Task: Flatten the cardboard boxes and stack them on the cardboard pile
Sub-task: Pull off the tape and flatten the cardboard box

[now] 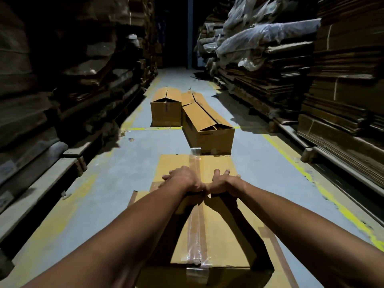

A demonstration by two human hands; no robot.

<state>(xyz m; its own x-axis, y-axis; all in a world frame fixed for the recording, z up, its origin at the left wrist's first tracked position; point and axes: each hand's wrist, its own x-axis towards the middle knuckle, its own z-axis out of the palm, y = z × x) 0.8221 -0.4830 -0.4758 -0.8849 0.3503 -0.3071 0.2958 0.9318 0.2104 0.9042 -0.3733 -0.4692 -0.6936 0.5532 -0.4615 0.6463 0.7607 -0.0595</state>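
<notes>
Taped box [209,235] nearest, not flat yet; left hand [182,178], right hand [223,181] pressed on it, fingers spread. Two boxes [166,113] waited.

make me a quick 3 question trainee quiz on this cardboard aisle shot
1. True or false: both hands press on the taped box nearest the camera.
2. How many unflattened boxes stand further down the aisle? A) one B) two C) four
3. What colour are the floor lines?

Key:
1. True: the left hand and right hand rest on its top beside the tape strip.
2. B: the left box and the long box.
3. Yellow.
</notes>
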